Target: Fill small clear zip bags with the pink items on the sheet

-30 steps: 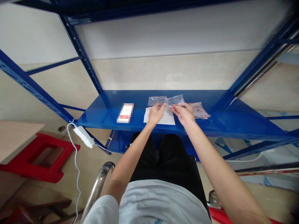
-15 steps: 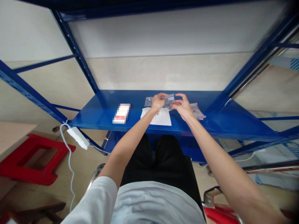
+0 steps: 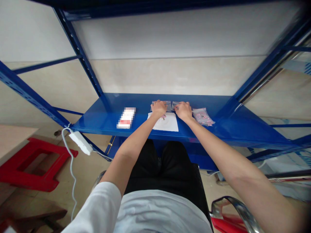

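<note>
Bags [image 3: 168,104] lie side by side on shelf [image 3: 107,111], behind paper [image 3: 170,125] | left hand [image 3: 159,107], right hand [image 3: 184,110] each palm-down over one, fingers part-curled, probably to steady them; I can't tell if either pinches | pink pouch [image 3: 203,117] sits rightward, seemingly to leave room

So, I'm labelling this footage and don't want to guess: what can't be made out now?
In the head view:
Left clear bag: partly covered by the left hand, grip unclear.
Right clear bag: partly covered by the right hand, grip unclear.
Pixelated item: mosaic hides its details.
Small object on the white sheet: too small to identify.
</note>
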`<action>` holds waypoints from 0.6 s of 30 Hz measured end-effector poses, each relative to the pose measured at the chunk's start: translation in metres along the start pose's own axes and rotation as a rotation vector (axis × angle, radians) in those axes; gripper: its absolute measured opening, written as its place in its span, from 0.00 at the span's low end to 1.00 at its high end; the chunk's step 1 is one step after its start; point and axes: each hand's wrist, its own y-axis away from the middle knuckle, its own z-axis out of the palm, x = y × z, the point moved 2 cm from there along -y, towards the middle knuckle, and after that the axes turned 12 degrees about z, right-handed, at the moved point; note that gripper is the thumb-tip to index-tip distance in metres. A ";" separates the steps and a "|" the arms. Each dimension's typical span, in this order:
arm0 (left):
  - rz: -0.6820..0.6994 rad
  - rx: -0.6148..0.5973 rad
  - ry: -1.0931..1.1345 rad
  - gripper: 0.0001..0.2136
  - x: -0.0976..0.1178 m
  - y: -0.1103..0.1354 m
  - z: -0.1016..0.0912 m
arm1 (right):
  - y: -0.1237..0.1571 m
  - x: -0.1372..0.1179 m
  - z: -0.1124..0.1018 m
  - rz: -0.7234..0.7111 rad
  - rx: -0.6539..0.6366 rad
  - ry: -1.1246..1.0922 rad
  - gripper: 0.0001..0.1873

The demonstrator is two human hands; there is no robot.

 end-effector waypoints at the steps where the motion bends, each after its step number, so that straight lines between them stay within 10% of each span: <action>1: -0.003 -0.024 0.012 0.17 -0.002 -0.001 0.001 | 0.000 -0.001 0.002 -0.012 -0.017 0.006 0.11; 12: 0.001 -0.020 0.044 0.15 -0.006 0.006 -0.009 | 0.007 -0.011 -0.006 -0.006 -0.130 -0.088 0.17; 18: 0.176 0.093 0.231 0.17 0.038 0.024 -0.011 | 0.010 0.024 -0.056 -0.004 0.102 -0.141 0.20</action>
